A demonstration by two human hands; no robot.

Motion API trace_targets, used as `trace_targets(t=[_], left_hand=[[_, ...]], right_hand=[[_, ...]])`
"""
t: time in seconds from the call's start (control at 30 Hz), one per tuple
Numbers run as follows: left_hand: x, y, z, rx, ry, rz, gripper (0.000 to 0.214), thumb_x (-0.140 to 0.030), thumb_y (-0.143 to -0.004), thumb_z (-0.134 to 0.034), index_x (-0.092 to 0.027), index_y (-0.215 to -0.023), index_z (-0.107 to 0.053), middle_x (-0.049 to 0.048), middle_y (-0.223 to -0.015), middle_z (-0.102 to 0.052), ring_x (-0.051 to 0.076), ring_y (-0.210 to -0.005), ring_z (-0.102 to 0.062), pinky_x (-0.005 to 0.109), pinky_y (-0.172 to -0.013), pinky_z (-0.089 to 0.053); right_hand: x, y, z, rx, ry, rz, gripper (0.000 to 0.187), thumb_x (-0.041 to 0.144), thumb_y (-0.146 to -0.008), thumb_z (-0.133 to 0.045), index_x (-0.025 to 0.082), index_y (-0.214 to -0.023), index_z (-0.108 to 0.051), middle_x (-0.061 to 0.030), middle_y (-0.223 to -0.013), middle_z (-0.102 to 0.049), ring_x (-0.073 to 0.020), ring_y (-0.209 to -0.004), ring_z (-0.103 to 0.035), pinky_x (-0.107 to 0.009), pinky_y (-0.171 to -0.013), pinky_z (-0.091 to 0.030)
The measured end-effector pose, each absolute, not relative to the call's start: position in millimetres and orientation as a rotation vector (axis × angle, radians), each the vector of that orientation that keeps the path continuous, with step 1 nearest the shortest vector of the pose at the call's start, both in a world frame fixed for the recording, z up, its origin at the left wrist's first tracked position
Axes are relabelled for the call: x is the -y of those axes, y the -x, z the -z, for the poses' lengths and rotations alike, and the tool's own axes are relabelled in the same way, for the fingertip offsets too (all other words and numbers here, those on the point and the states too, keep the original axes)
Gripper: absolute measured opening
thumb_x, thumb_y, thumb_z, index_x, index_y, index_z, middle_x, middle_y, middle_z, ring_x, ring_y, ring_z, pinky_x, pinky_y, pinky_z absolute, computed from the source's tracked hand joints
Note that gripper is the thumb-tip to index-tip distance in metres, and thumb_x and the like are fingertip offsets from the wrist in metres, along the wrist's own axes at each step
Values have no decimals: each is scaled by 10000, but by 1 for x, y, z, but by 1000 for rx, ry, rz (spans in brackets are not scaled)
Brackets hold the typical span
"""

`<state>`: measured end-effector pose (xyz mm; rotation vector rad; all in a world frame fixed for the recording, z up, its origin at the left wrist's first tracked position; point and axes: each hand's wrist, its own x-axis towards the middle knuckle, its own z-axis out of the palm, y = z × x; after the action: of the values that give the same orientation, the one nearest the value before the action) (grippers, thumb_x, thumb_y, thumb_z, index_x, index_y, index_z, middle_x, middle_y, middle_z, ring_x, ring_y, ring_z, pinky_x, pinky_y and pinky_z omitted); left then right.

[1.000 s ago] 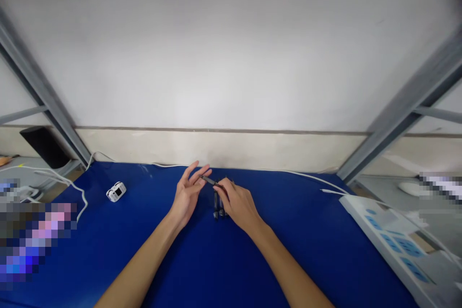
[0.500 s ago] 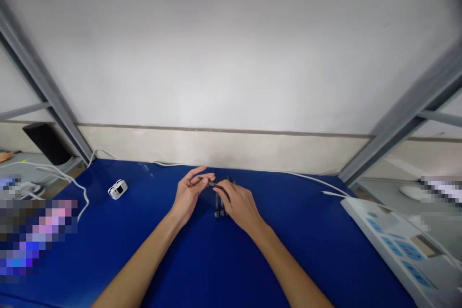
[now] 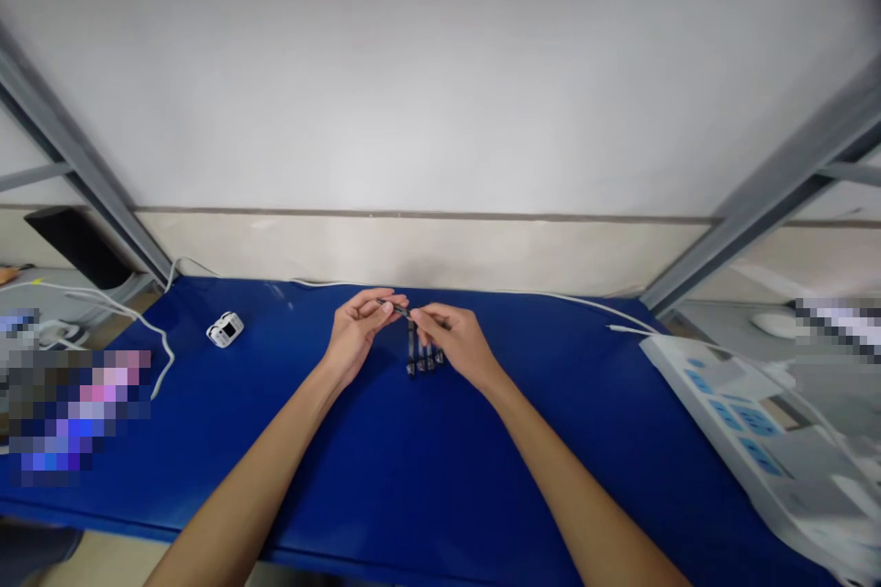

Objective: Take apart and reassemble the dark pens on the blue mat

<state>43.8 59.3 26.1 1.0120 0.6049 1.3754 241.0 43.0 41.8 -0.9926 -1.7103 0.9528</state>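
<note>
A thin dark pen-like stick (image 3: 397, 307) is held up between my two hands, slightly tilted down to the right. My left hand (image 3: 352, 332) pinches its left part between thumb and fingers. At the other end, the thumb and fingertips of my right hand (image 3: 460, 344) close on the stick and hide part of it. Just below, several slim black pieces (image 3: 422, 364) with shiny, bulkier near ends lie side by side on the blue table (image 3: 413, 477). My right hand covers some of their far ends, and their exact kind is too small to tell.
A small white device with a dark screen (image 3: 225, 329) lies at the left. A white power strip (image 3: 740, 431) with blue sockets stands at the right edge. White cable (image 3: 551, 295) runs along the back by the wall, and a black cylindrical speaker-like object (image 3: 79, 246) stands far left.
The view has tilted down, so the table shows higher up. My right hand has shifted slightly, uncovering more of the black pieces. The left fingers have closed more around the stick.
</note>
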Motion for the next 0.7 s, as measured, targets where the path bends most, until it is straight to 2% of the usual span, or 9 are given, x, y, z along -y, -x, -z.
trace_targets(t=[0.1,0.17,0.27,0.4,0.47,0.53,0.6,0.63,0.7], left_hand=[[-56,-43,-28,-624,-1053,-1354,370,-307,-767,-885,-170,-1085,-755,134,-1092,-802,279,-1071,-751,483,-1049,-537],[-54,-42,-29,-631,-1078,-1351,369,-313,-767,-884,-171,-1084,-756,138,-1101,-800,295,-1093,-744,498,-1045,-539],[-54,-42,-36,-675,-1128,-1372,373,-322,-755,-889,-168,-1071,-761,147,-1117,-795,318,-1098,-737,525,-1039,-539],[-40,-48,-51,-797,-1248,-1361,333,-325,-752,-886,-187,-1033,-775,135,-1097,-795,325,-1091,-730,519,-1071,-508],[-10,-53,-52,-864,-1281,-1429,326,-322,-771,-871,-219,-1064,-773,117,-1116,-783,322,-1104,-719,508,-1097,-483],[39,-57,-42,-972,-1307,-1468,285,-328,-816,-828,-264,-1089,-774,103,-1143,-768,336,-1140,-694,521,-1113,-462],[100,-59,-20,-1043,-1367,-1268,205,-389,-852,-779,-345,-1052,-787,90,-1055,-773,362,-1093,-699,575,-1049,-501],[130,-59,-8,-1025,-1405,-1043,235,-438,-845,-774,-417,-1079,-774,83,-1040,-771,377,-1086,-698,604,-993,-530],[180,-58,16,-985,-1433,-725,324,-494,-813,-797,-543,-1122,-713,75,-1081,-756,388,-1111,-676,602,-840,-583]], right_hand=[[-44,-244,-45,1508,942,-1281,350,509,-947,-686,175,-863,-747,11,-610,-592,-85,-474,-391,-231,-446,-265],[-44,-246,-45,1391,888,-1429,325,493,-926,-718,172,-960,-761,-6,-662,-627,-75,-473,-371,-229,-437,-244],[-47,-248,-44,1187,752,-1504,305,455,-901,-755,187,-1046,-751,-21,-746,-647,-94,-530,-428,-236,-467,-328],[-55,-251,-42,946,686,-1374,239,422,-853,-813,208,-896,-714,1,-770,-587,-129,-676,-534,-258,-601,-478],[-58,-254,-41,880,668,-1366,265,452,-859,-801,228,-864,-661,-12,-867,-619,-159,-812,-605,-294,-728,-534],[-61,-258,-41,853,644,-1408,290,496,-886,-763,245,-883,-619,-8,-873,-610,-178,-849,-620,-331,-791,-552],[-62,-262,-42,843,623,-1448,295,529,-924,-710,258,-910,-596,23,-748,-522,-160,-703,-558,-316,-714,-543],[-63,-265,-42,838,615,-1466,303,548,-943,-679,261,-911,-588,42,-683,-448,-147,-611,-484,-293,-633,-514],[-63,-271,-42,830,609,-1502,370,609,-971,-603,260,-857,-558,67,-614,-303,-134,-500,-308,-260,-480,-395]])
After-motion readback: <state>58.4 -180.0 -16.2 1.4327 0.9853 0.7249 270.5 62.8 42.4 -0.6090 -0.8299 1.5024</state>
